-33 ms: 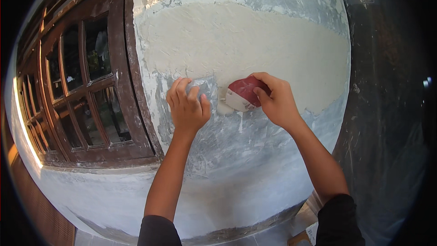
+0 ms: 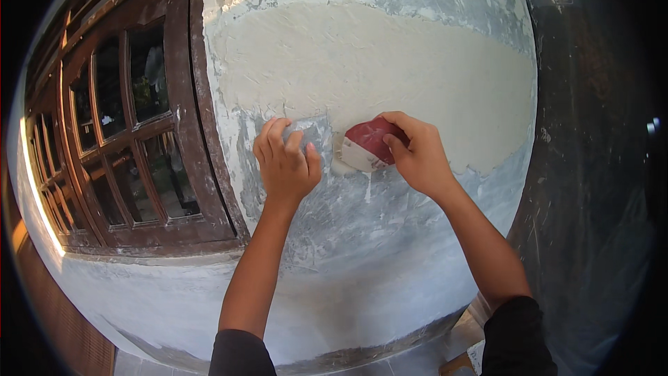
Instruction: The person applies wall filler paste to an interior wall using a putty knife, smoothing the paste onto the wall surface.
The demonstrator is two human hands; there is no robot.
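Observation:
My right hand (image 2: pixel 416 157) grips a dark red scraper (image 2: pixel 371 138) between thumb and fingers. Pale putty coats the scraper's lower left part, and its left edge lies against the wall by a small lump of putty (image 2: pixel 341 166). To its left, my left hand (image 2: pixel 285 160) is at the wall with bent fingers spread apart and the thumb out to the right. Beside those fingertips is a blue-grey patch (image 2: pixel 314 131) with a straight right edge; I cannot tell if it is bare wall or a thin sheet. Wet-looking beige putty (image 2: pixel 376 63) covers the wall above both hands.
A brown wooden window (image 2: pixel 118 132) with several glass panes stands at the left, its frame bordering the putty. Below the hands the wall (image 2: pixel 362 257) is grey and patchy. A dark panel (image 2: pixel 591 167) rises on the right. Tiles (image 2: pixel 390 367) show at the bottom.
My right hand and the scraper have shifted very slightly left. My left hand stays in nearly the same place.

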